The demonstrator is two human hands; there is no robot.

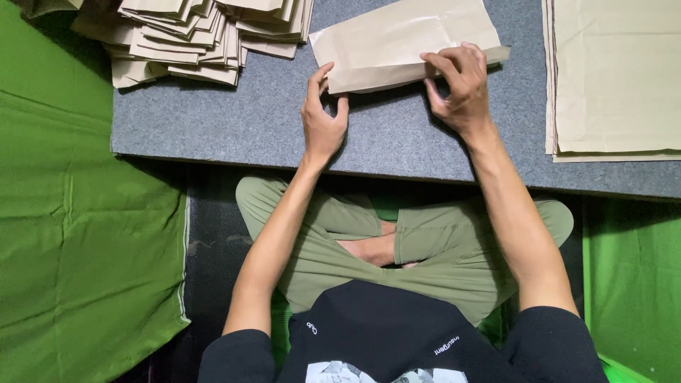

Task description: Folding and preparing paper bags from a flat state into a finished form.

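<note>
Forearms outstretched, left hand (323, 117) and right hand (460, 81) on folded paper sheet (404, 39).

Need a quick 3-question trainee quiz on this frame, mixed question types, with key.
1. True or false: the left hand and the right hand both touch the same brown paper sheet.
2. Multiple choice: where does the pile of folded paper pieces lie on the grey mat?
A. at the mat's far left
B. at the mat's right edge
C. on the person's lap
3. Fill in: the flat stack of paper sheets lies to the ___ of the hands.

Key: 1 true; 2 A; 3 right
</note>
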